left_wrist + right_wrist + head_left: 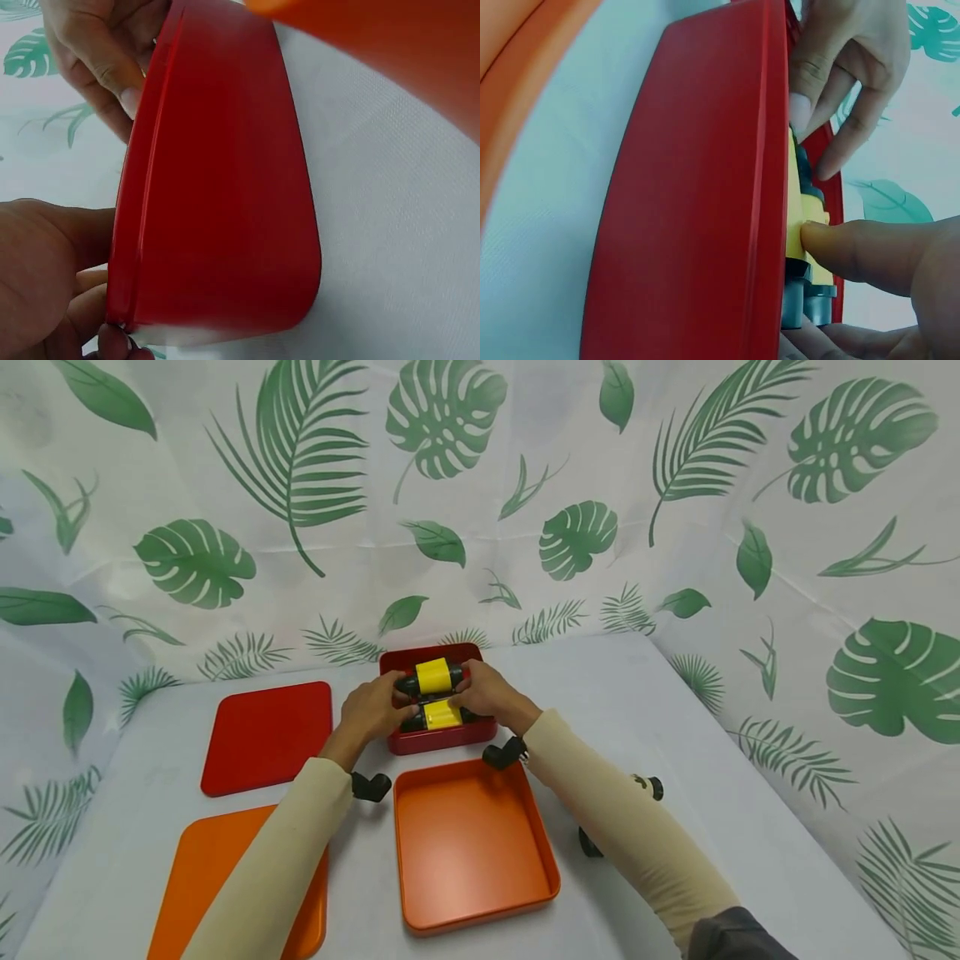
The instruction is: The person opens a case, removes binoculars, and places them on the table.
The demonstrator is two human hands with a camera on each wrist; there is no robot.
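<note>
Yellow-and-black binoculars (433,675) lie in the red box (442,742), their two barrels one behind the other in the head view. My left hand (370,708) holds them by the black ends on the left. From the right, my right hand (491,692) grips the other end. Up close in the right wrist view, the right thumb (855,247) presses on the yellow barrel, with fingers below the black ends. The near wall of the red box (217,172) hides most of the binoculars in the left wrist view.
In front of the red box stands an open orange box (468,852). A red lid (267,737) and an orange lid (213,868) lie to the left. Beyond my right forearm, a patterned item with a black end (649,787) is partly covered by the sleeve.
</note>
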